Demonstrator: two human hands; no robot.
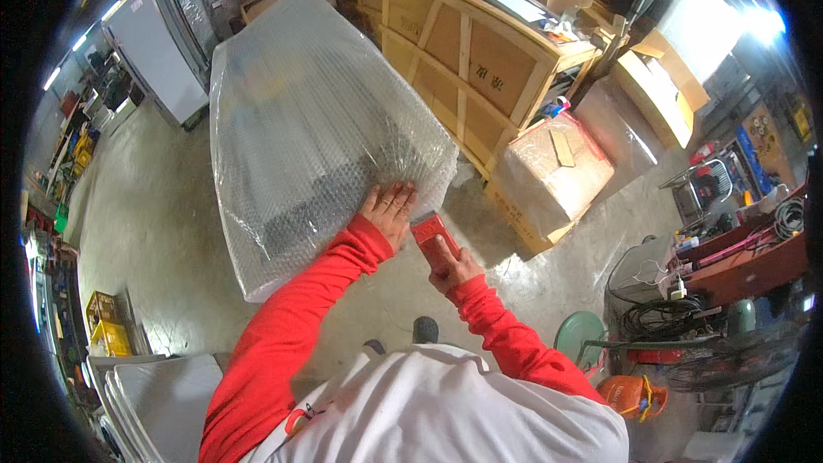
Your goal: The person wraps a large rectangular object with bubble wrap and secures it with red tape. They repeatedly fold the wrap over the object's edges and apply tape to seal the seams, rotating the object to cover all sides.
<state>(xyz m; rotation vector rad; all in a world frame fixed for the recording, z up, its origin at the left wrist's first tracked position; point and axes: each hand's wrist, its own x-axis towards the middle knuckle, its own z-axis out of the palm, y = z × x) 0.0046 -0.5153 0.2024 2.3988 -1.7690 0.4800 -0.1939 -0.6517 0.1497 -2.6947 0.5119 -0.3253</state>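
Note:
A large tall item wrapped in clear bubble wrap [309, 120] stands in front of me; what is inside shows only as pale and dark patches. My left hand [389, 216] lies on its near right corner, fingers stretched out flat against the wrap. Just to the right, my right hand [456, 267] grips a red, boxy handheld tool [431, 238] with a metallic front edge, thumb on top. I cannot make out its exact kind. The tool's front end is close to the wrapped corner; whether it touches cannot be told.
Wooden crates [480, 56] stand at the back right. A plastic-wrapped carton [561, 163] sits nearer on that side. White panels [167, 394] lean at lower left, near a yellow crate [109, 336]. An orange gas cylinder [630, 396] and a fan [729, 356] stand at lower right.

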